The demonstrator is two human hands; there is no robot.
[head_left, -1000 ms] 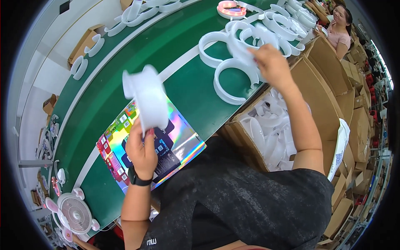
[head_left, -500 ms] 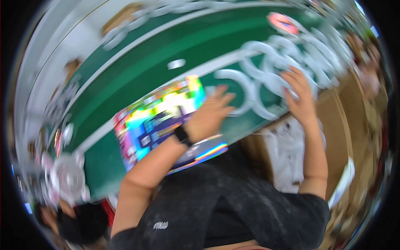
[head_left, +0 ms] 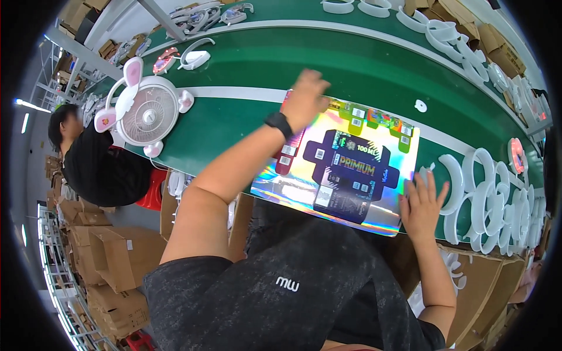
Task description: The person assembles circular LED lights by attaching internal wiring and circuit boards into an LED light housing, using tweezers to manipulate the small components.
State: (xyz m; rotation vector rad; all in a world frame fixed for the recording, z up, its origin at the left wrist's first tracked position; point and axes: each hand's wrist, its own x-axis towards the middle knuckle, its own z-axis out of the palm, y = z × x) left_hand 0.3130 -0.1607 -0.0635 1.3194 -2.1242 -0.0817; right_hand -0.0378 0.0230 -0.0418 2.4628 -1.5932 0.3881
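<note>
Now shiny printed sheet [head_left: 354, 167] flat on green table [head_left: 222, 120], between hands [head_left: 305, 102] [head_left: 422, 209].

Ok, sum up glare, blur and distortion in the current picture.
Head view: rainbow glare on the shiny printed sheet; same head view: left hand slightly blurred, right hand crisper; head view again: green table bowed by the fisheye, corners black.

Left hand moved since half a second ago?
Yes: judged against the fan, the left hand has shifted left, toward it, now at the far-left corner of the shiny sheet.
</note>
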